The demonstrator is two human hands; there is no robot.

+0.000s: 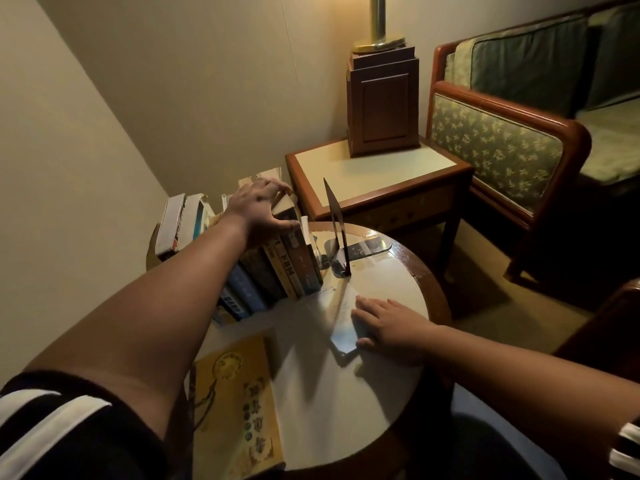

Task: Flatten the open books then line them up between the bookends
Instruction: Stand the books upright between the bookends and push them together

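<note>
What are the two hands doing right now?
Left hand: closed, gripping the tops of the upright books.
Right hand: open, fingers straight, resting flat on the round table.

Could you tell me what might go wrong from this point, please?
The left hand holds the standing books, but a gap separates them from the bookend; released, they may topple. The yellow book lies at the near edge of the table, where the left forearm could knock it off.

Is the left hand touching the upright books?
Touching. The head view shows the left hand gripping the upright books by their top edges, fingers curled over them.
</note>
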